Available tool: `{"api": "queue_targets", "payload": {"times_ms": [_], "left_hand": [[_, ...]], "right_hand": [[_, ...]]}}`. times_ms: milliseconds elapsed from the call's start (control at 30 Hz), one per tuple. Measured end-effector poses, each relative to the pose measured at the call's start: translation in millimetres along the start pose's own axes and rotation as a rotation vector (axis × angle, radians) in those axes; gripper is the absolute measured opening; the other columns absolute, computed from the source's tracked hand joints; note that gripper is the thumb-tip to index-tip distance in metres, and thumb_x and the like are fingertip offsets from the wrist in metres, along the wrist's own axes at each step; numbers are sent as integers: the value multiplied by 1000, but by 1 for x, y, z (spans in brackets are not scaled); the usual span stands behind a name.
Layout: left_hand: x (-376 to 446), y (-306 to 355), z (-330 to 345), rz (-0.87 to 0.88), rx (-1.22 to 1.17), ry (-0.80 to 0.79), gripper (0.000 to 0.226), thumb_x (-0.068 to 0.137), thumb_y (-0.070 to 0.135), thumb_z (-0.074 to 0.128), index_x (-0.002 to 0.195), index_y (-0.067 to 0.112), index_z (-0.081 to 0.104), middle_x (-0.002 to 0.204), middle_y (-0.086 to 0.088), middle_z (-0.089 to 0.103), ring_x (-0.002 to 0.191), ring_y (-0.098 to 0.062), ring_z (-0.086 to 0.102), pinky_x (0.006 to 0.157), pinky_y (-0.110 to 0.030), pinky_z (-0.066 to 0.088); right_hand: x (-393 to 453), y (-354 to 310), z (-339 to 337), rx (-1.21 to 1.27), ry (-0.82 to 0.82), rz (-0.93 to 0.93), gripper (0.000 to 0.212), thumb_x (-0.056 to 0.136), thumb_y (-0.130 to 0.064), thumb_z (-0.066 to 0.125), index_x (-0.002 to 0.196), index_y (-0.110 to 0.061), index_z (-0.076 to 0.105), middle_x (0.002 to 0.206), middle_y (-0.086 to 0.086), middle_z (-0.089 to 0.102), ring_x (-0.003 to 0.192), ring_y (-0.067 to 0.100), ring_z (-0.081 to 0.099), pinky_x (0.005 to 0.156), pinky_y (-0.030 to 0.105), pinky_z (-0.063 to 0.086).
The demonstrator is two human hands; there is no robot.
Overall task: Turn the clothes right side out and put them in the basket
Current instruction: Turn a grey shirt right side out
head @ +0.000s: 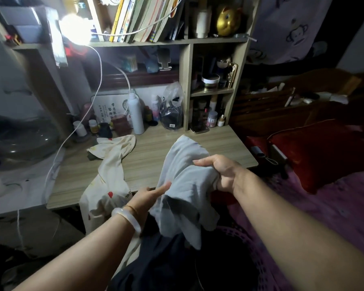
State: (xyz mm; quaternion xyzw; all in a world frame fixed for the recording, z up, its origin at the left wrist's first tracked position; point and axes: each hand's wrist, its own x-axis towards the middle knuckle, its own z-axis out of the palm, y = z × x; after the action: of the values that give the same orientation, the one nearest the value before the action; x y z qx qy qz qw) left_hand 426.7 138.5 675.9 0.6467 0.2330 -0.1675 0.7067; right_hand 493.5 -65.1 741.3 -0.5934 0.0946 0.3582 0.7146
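A pale grey garment (183,177) hangs bunched over the desk's front edge. My right hand (221,171) is closed on its upper right fold. My left hand (147,196), with a white bangle on the wrist, touches the garment's left side with fingers stretched out. A cream garment (111,164) with red marks lies across the wooden desk (156,148) and droops over its front. A dark navy cloth (162,259) lies below my hands. A purple perforated basket (261,259) sits in shadow at the lower right, mostly hidden by my right forearm.
Bottles, jars and a white spray can (136,114) crowd the back of the desk under a bookshelf (185,40). A bright lamp (76,28) with white cables hangs at the left. A bed with red cushions (315,152) and a purple cover lies to the right.
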Motion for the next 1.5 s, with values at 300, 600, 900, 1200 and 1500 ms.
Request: {"api": "queue_targets", "payload": {"times_ms": [300, 600, 900, 1200, 1500], "left_hand": [[1, -5, 34, -154, -557, -382, 66, 77, 44, 69, 127, 2, 59, 123, -18, 65, 120, -31, 57, 106, -43, 40], [22, -6, 110, -174, -374, -374, 9, 62, 7, 68, 68, 3, 73, 75, -13, 70, 70, -26, 69, 73, -33, 55], [47, -49, 191, -398, -102, -416, 45, 64, 4, 74, 108, -4, 66, 107, -22, 65, 97, -37, 64, 91, -53, 51], [98, -91, 176, -209, 483, 9, 56, 81, -4, 67, 132, -7, 45, 130, -28, 55, 118, -41, 56, 89, -41, 52], [127, -69, 90, -172, 217, 201, 41, 88, -12, 47, 129, -8, 50, 123, -30, 59, 99, -30, 57, 86, -38, 45]], "right_hand": [[-2, 7, -32, 134, 20, -79, 12, 69, -2, 63, 79, -1, 70, 75, 14, 70, 68, 26, 69, 67, 32, 59], [-17, 59, -131, 120, 410, 114, 26, 69, 0, 45, 45, -8, 51, 44, 6, 53, 36, 19, 52, 44, 18, 43], [-41, 105, -221, 163, 524, 307, 22, 50, 4, 39, 39, -13, 30, 41, 1, 35, 33, 20, 33, 38, 15, 31], [-16, 163, -270, -898, 760, 504, 38, 84, -14, 60, 121, -8, 61, 116, 15, 66, 106, 28, 63, 85, 28, 50], [54, 116, -193, -627, 530, 206, 18, 82, -2, 60, 97, -8, 67, 87, 13, 59, 66, 21, 54, 58, 32, 47]]}}
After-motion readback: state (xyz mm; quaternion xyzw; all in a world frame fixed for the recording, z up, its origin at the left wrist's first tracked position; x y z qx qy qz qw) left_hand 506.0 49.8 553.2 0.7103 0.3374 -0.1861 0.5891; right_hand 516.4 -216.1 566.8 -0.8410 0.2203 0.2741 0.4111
